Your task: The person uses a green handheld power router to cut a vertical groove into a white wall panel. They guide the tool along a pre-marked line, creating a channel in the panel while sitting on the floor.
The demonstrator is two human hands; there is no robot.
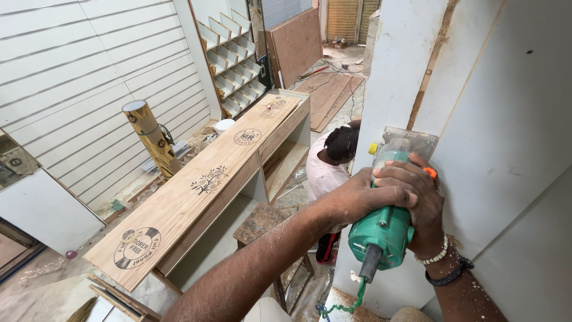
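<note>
A green hand-held power trimmer (384, 229) with a clear base (405, 143) is pressed against the edge of a white laminated upright panel (506, 137). My left hand (363, 197) wraps over the tool's body from the left. My right hand (426, 206), with a bead bracelet and a dark band at the wrist, grips it from the right. A black cable stub and a green coiled cord (351, 301) hang from the tool's lower end. The cutter itself is hidden behind the base.
Below stands a long plywood counter (196, 191) with open shelves. Another person (330, 167) crouches beside it. A wooden stool (262, 223) is under my arm. A rolled sheet (152, 140) leans on the slatted wall; boards (325, 95) lie on the floor behind.
</note>
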